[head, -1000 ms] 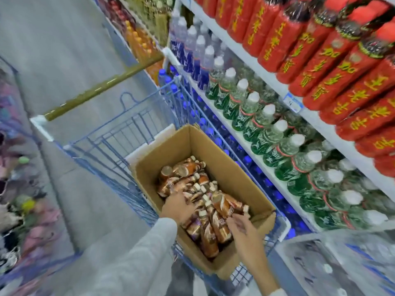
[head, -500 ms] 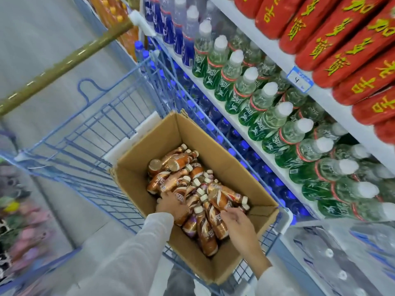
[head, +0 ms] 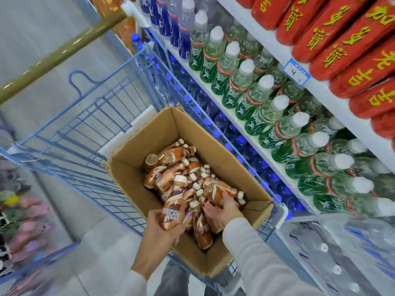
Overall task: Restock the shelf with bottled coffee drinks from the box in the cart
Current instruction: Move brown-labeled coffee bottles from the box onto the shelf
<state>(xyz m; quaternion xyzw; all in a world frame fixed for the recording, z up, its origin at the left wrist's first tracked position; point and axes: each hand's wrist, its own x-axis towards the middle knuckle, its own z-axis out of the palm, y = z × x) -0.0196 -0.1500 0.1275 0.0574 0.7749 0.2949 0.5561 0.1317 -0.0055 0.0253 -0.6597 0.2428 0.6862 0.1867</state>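
Both hands are in the cardboard box (head: 136, 167) at its near end. Left hand (head: 159, 229) is closed around one bottled coffee drink (head: 173, 207), brown-and-copper label, white cap pointing away from the person; the bottle sits raised above the pile, base in the palm. Right hand (head: 223, 208) lies palm-down with fingers curled over another coffee bottle (head: 218, 192) on the right side of the pile; that bottle is in contact with the rest, not lifted.

Change from half a second ago: the left hand then rested flat on the heap with nothing raised; now it has a bottle up and clear of the others. The right hand has shifted slightly toward the box's right wall. View has tilted closer to the shelf.

The remaining coffee bottles (head: 171, 165) lie jumbled on their sides in the box bottom, caps in mixed directions. The box stands in the blue wire cart (head: 85, 129), at its right side, flaps open.

Surroundings: the cart is parked just beside the shelf (head: 252, 124). Green-labelled clear bottles (head: 263, 112) with white caps fill the tier level with the cart; red-wrapped bottles (head: 342, 45) with yellow characters fill the tier above; a price tag (head: 296, 71) marked "4" sits on that shelf edge. Blue-capped bottles (head: 233, 144) show on the lower tier through the cart's wire side. No coffee bottles visible on the shelf.
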